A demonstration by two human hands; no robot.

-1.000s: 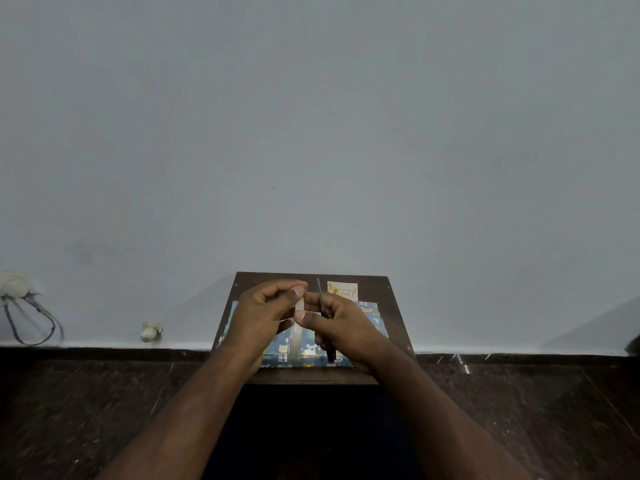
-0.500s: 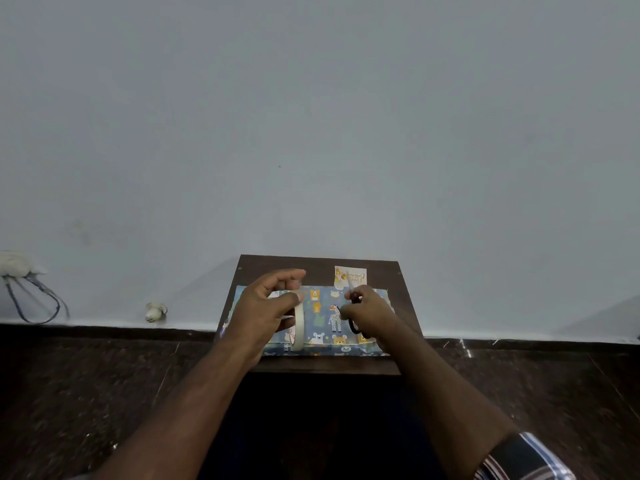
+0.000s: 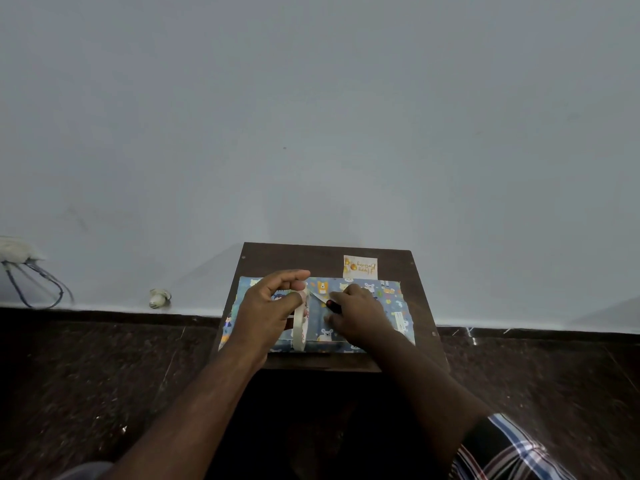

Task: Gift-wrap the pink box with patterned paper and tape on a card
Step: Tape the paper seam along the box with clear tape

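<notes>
- Well, my left hand (image 3: 268, 306) has its grip curled round one cream-white roll of adhesive tape (image 3: 300, 322), held on edge over the parcel with thumb and forefinger pinching near the top of the ring.
- My right hand (image 3: 358, 315) grips one pair of dark-handled scissors (image 3: 327, 302), its pale blade tip pointing toward the roll (I judge a strip is being cut loose, though the strip itself is too thin to make out).
- The pink box lies flat in the middle of the small dark-brown wooden tabletop (image 3: 277, 256); none of its pink shows, since blue patterned paper with cartoon animals (image 3: 384, 289) covers all I can see of it.
- Done, as I judge it: the paper is round the box. Whether every seam is sealed I cannot tell.
- Left: one small cream card with gold print (image 3: 360, 266) lies loose just beyond the parcel's far edge, not yet taped on.
- Count: one wrapped box, one roll, one pair of scissors, one card, two hands, both busy.
</notes>
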